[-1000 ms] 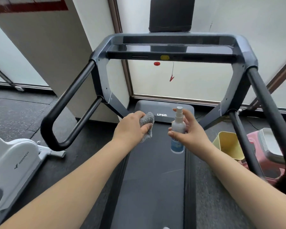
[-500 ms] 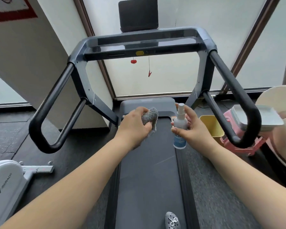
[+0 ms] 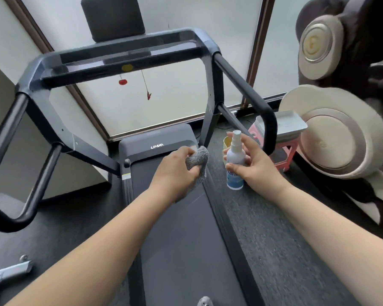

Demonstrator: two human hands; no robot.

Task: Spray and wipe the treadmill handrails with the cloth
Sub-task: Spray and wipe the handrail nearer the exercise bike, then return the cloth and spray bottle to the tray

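Observation:
I stand on a dark treadmill belt [image 3: 186, 239]. My left hand [image 3: 175, 171] is closed around a bunched grey cloth [image 3: 198, 159] above the belt's front. My right hand [image 3: 255, 164] holds a small white spray bottle [image 3: 236, 161] upright, its nozzle on top, just right of the cloth. The right handrail [image 3: 244, 89], a black padded loop, curves down right behind the bottle. The left handrail [image 3: 8, 131] loops at the far left, well away from both hands. The grey console bar [image 3: 124, 54] joins the two rails.
A cream and dark massage chair [image 3: 341, 133] fills the right side. A pink stool [image 3: 283, 149] with a grey tray on top and a yellow bin [image 3: 227, 140] stand beside the right rail. A red safety clip [image 3: 149, 94] hangs from the console. White exercise equipment [image 3: 7, 272] shows at lower left.
The view has swung to the right, so the treadmill sits further left and the massage chair has come into sight. Both hands keep their hold and now sit nearer the right handrail.

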